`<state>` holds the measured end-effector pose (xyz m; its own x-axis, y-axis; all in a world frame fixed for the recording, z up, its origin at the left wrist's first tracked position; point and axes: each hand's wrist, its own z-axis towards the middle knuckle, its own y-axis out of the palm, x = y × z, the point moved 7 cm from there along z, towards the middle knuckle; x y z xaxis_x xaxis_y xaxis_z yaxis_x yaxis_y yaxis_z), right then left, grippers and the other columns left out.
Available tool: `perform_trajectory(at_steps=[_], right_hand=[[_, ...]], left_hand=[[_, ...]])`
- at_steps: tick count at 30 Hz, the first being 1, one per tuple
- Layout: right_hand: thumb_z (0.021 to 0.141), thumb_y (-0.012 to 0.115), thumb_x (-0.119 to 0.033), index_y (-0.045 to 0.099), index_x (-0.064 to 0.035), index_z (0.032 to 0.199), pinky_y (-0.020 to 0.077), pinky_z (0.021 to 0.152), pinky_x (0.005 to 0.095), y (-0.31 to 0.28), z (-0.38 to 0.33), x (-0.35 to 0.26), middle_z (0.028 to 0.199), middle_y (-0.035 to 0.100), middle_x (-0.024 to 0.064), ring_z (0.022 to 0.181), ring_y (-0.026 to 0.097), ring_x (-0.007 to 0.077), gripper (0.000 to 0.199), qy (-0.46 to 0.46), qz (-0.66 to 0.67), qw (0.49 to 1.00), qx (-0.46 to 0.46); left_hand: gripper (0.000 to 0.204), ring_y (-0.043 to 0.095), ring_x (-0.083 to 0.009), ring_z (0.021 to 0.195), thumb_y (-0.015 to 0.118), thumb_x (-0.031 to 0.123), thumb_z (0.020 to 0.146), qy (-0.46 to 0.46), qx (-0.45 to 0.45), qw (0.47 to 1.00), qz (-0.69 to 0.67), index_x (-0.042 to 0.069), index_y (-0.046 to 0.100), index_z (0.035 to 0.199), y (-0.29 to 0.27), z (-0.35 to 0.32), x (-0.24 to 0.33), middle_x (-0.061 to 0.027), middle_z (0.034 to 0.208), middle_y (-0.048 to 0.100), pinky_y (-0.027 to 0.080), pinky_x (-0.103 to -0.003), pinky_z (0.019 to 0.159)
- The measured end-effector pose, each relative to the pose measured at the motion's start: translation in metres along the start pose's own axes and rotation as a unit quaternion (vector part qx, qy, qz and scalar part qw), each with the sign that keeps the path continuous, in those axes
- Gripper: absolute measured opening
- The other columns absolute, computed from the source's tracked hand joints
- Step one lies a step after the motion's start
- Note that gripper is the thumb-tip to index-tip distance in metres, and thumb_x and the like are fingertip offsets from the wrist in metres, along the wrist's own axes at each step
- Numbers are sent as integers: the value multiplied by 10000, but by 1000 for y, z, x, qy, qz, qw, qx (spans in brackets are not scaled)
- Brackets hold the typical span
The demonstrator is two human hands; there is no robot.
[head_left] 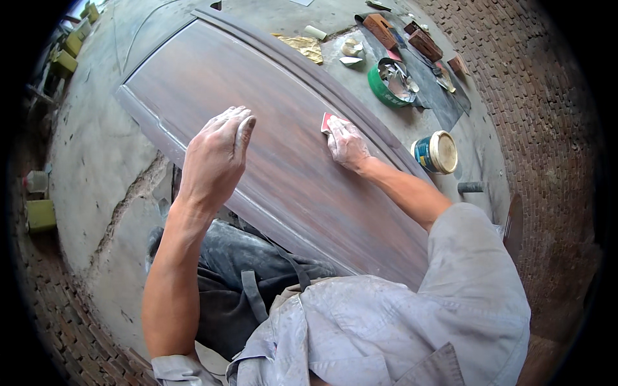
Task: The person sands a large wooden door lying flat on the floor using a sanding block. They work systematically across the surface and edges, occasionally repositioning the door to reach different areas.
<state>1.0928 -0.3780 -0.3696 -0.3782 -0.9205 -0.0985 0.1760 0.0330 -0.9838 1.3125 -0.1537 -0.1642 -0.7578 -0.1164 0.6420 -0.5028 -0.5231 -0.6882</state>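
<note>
Cracked grey concrete floor (96, 167) is carrying a long dark brown wooden door panel (283, 148), its long axis running from upper left to lower right. On it, the left hand (215, 157) is resting with fingers together, pressing flat. The right hand (347, 145) is pinching a small red sandpaper sheet (327, 120) near the panel's far moulded edge, nearer the open tin (436, 152). Bare wood is lying open between both hands.

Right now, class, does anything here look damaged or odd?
Yes: a long jagged crack runs through the concrete floor left of the wooden door panel, near the left hand. Crumpled foil fills the green tub.
</note>
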Motion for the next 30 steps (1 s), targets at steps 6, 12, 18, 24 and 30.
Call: perform_trajectory(at_steps=[6, 12, 18, 24, 30], right_hand=[[940, 644, -291, 511, 107, 1414, 382, 1169, 479, 6, 4, -5, 1454, 527, 296, 1368, 497, 426, 633, 59, -44, 997, -3], [909, 586, -120, 472, 130, 1425, 330, 1211, 509, 14, -48, 5, 1476, 475, 344, 1399, 444, 482, 584, 105, 27, 992, 67], [948, 431, -18, 502, 89, 1402, 318, 1211, 474, -30, -318, 94, 1449, 507, 321, 1385, 449, 462, 472, 420, -11, 900, -116], [817, 557, -4, 600, 39, 1194, 384, 1034, 555, 29, 27, -29, 1165, 601, 269, 1153, 548, 452, 381, 116, 48, 970, 209], [859, 585, -65, 616, 57, 1186, 408, 1062, 572, 64, 84, 1, 1291, 592, 311, 1209, 548, 504, 350, 128, 62, 988, 62]], left_hand=[[354, 637, -381, 1204, 552, 256, 1063, 11, -58, 997, -42, -35, 690, 1210, 21, 11, 0, -231, 1241, 689, 502, -427, 1036], [308, 649, -373, 1184, 592, 229, 1035, 30, -136, 990, -18, -27, 713, 1157, 38, 4, 10, -215, 1211, 707, 514, -432, 1018], [432, 644, -373, 1212, 628, 241, 979, 131, -255, 958, 21, -79, 632, 1268, 16, -68, 71, -262, 1249, 674, 473, -487, 1084], [540, 551, -361, 1325, 560, 283, 1002, 87, -412, 897, 133, -91, 535, 1392, 11, -101, 52, -246, 1387, 596, 377, -499, 1155], [558, 550, -363, 1319, 539, 296, 1012, 130, -418, 896, 77, -92, 508, 1411, 48, -102, 59, -244, 1377, 602, 365, -496, 1164]])
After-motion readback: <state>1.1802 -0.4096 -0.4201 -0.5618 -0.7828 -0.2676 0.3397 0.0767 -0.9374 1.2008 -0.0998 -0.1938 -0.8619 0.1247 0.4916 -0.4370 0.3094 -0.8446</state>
